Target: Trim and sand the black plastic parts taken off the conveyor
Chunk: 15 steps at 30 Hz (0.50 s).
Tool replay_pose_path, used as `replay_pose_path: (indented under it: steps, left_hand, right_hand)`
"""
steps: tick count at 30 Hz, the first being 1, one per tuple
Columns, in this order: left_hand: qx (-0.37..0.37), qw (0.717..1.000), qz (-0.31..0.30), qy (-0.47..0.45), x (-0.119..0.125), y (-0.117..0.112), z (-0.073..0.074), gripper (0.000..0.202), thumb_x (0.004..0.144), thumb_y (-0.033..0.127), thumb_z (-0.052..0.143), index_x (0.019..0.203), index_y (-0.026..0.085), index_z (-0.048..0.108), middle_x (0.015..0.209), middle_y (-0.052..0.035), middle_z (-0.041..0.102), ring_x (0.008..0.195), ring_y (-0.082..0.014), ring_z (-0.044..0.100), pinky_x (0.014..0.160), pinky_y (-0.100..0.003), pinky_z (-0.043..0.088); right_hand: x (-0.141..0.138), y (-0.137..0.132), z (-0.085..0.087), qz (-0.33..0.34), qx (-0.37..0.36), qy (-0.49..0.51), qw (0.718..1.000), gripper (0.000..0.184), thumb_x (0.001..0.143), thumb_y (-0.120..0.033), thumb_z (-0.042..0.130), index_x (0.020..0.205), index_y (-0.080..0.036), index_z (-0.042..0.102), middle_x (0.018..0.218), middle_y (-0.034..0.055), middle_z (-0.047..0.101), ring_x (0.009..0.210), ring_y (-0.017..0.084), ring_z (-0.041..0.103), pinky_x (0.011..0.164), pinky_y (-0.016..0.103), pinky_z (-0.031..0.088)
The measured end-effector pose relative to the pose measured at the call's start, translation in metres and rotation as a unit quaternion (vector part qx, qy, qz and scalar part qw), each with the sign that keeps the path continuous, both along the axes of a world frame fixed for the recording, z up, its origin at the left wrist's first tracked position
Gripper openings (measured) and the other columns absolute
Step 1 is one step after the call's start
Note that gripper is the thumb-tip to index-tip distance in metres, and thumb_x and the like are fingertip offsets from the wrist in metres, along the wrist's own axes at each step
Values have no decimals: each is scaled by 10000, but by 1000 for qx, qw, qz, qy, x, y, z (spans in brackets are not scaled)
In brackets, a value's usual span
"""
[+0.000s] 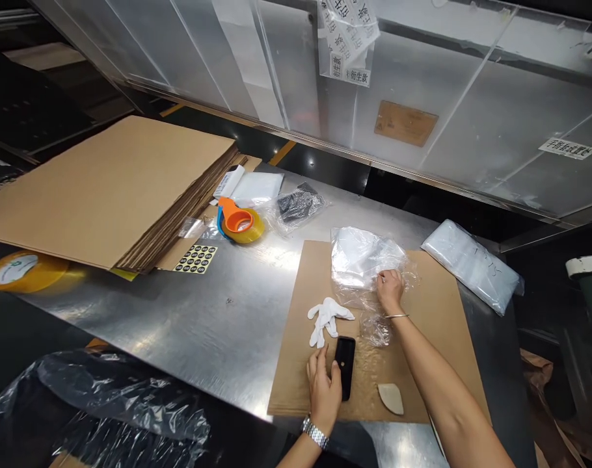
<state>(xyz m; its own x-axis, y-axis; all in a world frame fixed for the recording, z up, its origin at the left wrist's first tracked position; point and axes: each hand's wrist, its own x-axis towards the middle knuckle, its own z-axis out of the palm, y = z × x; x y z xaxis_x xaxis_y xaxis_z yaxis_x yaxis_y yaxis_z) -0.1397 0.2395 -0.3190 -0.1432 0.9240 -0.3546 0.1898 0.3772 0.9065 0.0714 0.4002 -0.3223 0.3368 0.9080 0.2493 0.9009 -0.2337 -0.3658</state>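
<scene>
My left hand (324, 390) rests on the cardboard sheet (432, 364), fingers stretched and apart, its thumb at the left edge of a black, narrow case-like piece (345, 367). I cannot tell whether the thumb touches that piece. Farther forward, my right hand (390, 289) has its fingers pinched on the edge of a stack of clear plastic bags (362, 257). A crumpled clear bag (375, 328) lies just below my right wrist. White gloves (328, 318) are bunched between the two hands. Near the front edge sits a cream, wedge-shaped piece (390, 398).
Stacked cardboard (110, 188) fills the left of the metal table (237, 325). Beside it are an orange tape dispenser (237, 220), a sticker sheet (197, 259) and a bagged black item (300, 203). A tape roll (23, 271) is far left; a plastic-wrapped pack (473, 265) lies right.
</scene>
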Motion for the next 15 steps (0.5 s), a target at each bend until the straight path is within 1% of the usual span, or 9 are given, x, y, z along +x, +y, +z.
replay_pose_path:
  steps: [1,3,5,7,10,12,15]
  left_hand:
    - [-13,998,18,-66,1,4,5,365,772,273,516,1125,181,534,1136,-120,484,1137,-274,397,1014,-437,254]
    - [-43,980,37,-191,8,16,16,341,752,309,571,1068,181,571,1122,-114,516,1110,-262,437,1007,-407,272]
    - [-64,963,27,-260,18,28,27,372,720,329,623,1053,167,582,1100,-115,554,1069,-249,487,982,-385,315]
    - [-80,944,15,-320,29,40,35,456,707,339,646,1118,171,543,1148,-115,558,1065,-233,514,962,-369,352]
    - [-114,902,11,-416,40,50,45,533,719,353,636,1199,190,473,1201,-108,555,1092,-215,525,965,-354,370]
    - [-144,875,14,-462,41,49,47,499,718,344,640,1165,170,502,1148,-112,598,1070,-216,549,973,-357,370]
    - [-191,844,29,-501,33,40,45,377,727,337,633,1041,139,571,1063,-115,642,989,-219,600,938,-366,412]
  right_hand:
    - [0,-3,6,-2,10,4,1000,177,855,-298,496,850,-139,573,886,26,583,844,153,545,774,358,433]
    - [-2,-13,19,14,28,14,999,167,861,-261,464,811,-146,575,847,36,585,840,165,521,763,347,411]
    - [-10,-29,34,56,38,25,997,190,866,-234,418,804,-161,583,831,55,591,838,181,496,744,332,387]
    - [-25,-54,47,112,36,33,993,228,869,-218,384,785,-179,592,777,58,586,792,187,477,707,317,366]
    - [-57,-100,60,193,10,38,980,255,861,-205,386,725,-196,602,673,44,547,692,180,441,647,310,331]
    - [-78,-131,64,227,-6,41,973,254,861,-192,386,772,-200,623,680,50,548,688,184,434,639,318,320]
    - [-99,-168,67,258,-20,56,964,267,863,-164,376,958,-202,623,747,68,578,723,195,455,643,329,335]
